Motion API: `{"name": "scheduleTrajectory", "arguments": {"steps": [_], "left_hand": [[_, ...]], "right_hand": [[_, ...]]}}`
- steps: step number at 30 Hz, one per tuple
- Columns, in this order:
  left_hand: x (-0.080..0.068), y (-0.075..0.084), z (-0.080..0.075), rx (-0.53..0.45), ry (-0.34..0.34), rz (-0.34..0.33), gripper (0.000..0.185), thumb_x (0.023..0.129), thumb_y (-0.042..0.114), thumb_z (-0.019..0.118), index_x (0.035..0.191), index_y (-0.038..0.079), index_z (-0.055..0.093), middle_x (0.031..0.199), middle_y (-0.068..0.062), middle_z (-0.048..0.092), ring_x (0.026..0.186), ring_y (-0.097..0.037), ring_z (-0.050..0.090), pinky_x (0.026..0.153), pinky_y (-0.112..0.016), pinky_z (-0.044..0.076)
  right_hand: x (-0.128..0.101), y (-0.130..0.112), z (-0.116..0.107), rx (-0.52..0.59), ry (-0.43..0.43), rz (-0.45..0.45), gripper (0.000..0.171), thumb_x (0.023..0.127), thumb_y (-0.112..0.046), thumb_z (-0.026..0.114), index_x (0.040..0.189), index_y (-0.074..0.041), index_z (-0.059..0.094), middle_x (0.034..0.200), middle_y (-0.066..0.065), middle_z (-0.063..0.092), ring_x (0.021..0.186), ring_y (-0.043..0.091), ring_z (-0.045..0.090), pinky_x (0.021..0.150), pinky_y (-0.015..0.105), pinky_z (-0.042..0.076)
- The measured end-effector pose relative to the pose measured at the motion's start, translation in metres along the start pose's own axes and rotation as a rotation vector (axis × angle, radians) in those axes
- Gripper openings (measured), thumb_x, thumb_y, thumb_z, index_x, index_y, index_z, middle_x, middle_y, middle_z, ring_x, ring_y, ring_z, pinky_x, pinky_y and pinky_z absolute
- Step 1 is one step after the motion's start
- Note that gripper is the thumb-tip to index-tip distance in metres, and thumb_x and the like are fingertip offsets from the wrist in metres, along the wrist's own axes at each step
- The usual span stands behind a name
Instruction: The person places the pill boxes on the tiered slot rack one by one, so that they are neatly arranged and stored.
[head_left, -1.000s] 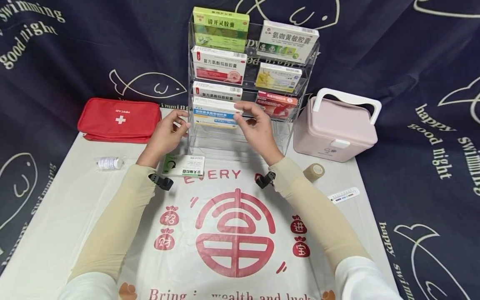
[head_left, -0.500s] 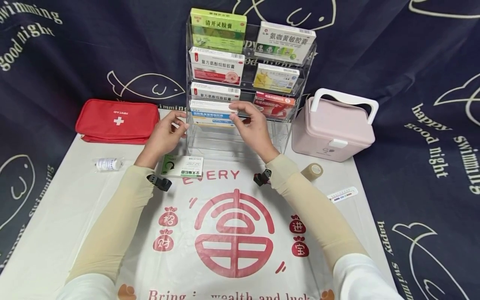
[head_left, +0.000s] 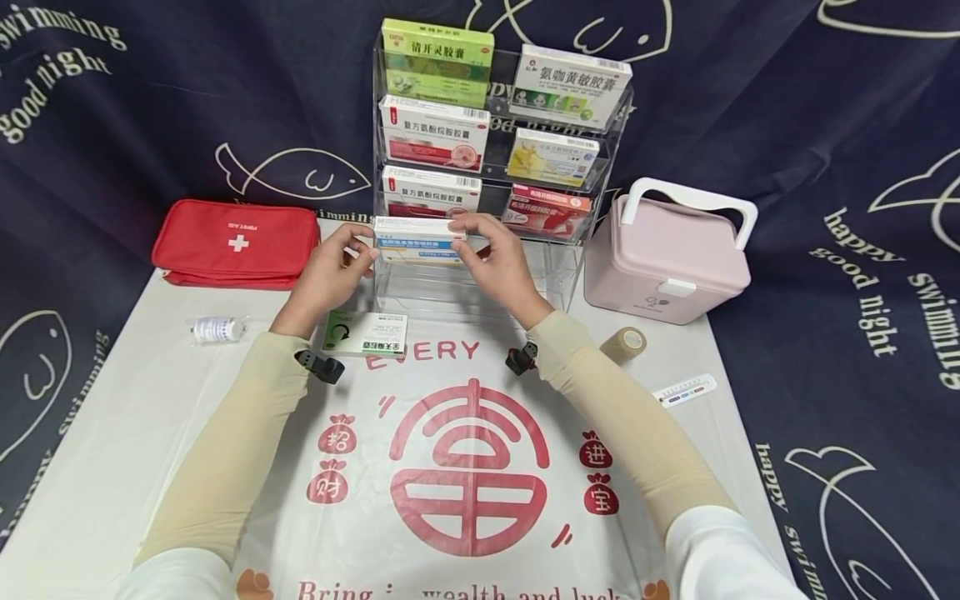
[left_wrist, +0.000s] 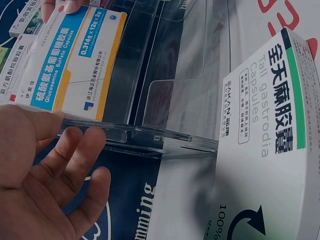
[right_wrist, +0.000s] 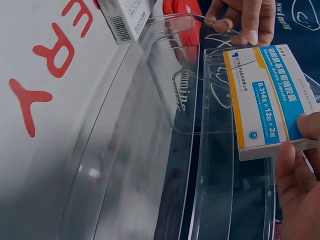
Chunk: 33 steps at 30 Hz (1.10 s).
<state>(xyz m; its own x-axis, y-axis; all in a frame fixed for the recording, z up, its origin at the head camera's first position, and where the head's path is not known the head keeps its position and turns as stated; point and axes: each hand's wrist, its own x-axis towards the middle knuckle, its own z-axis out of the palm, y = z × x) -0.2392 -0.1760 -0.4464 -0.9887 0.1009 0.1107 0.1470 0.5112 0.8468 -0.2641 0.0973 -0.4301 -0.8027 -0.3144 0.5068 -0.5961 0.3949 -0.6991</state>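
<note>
My right hand (head_left: 501,265) pinches the right end of a white, blue and yellow medicine box (head_left: 412,240), labelled Glucosamine Sulfate Capsules in the left wrist view. The box stands upright at the left of the clear display rack (head_left: 480,287), in front of its lower tiers. My left hand (head_left: 333,267) grips the rack's left side edge; in the right wrist view its thumb (right_wrist: 253,36) lies by the box's corner. Whether the thumb also touches the box, I cannot tell. A white and green Tall gastrodia Capsules box (left_wrist: 265,145) lies on the table before the rack.
Several medicine boxes, including a green one (head_left: 438,62), fill the upper tiers. On the left are a red first-aid pouch (head_left: 236,242) and a wrapped white roll (head_left: 217,329). A pink case (head_left: 667,258), a tan bandage roll (head_left: 624,343) and a thermometer strip (head_left: 686,390) lie right.
My right hand has brought the glucosamine box lower and slightly left, uncovering more of the white and red box behind it. My left hand has stayed at the rack's side.
</note>
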Motion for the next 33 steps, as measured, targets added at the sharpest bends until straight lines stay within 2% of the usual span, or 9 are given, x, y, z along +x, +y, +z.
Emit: {"name": "scheduleTrajectory", "arguments": {"steps": [13,23,33], "left_hand": [[-0.0005,-0.0015,0.0012,0.008,0.007,0.005,0.032,0.104,0.017,0.061,0.133,0.008,0.054,0.104,-0.014,0.062,0.086,-0.037,0.070,0.071,-0.033,0.045],[-0.0010,-0.0013,0.0010,-0.023,0.013,0.016,0.032,0.103,0.016,0.062,0.133,0.008,0.055,0.102,-0.013,0.060,0.085,-0.040,0.069,0.064,-0.025,0.044],[-0.0014,-0.0010,0.0006,-0.022,0.006,0.005,0.033,0.104,0.016,0.061,0.135,0.008,0.054,0.103,-0.013,0.060,0.086,-0.040,0.068,0.067,-0.028,0.045]], "right_hand": [[-0.0063,0.0074,0.0035,-0.041,-0.018,0.033,0.019,0.095,-0.010,0.073,0.114,-0.010,0.071,0.123,0.000,0.066,0.106,0.012,0.060,0.068,0.030,0.054],[-0.0060,0.0073,0.0053,-0.045,-0.017,-0.009,0.019,0.095,-0.007,0.073,0.113,-0.009,0.071,0.121,0.001,0.066,0.104,0.013,0.060,0.066,0.032,0.053],[-0.0064,0.0085,0.0052,-0.070,-0.027,-0.021,0.020,0.095,-0.007,0.073,0.115,-0.009,0.070,0.121,0.002,0.066,0.105,0.012,0.060,0.068,0.031,0.052]]}}
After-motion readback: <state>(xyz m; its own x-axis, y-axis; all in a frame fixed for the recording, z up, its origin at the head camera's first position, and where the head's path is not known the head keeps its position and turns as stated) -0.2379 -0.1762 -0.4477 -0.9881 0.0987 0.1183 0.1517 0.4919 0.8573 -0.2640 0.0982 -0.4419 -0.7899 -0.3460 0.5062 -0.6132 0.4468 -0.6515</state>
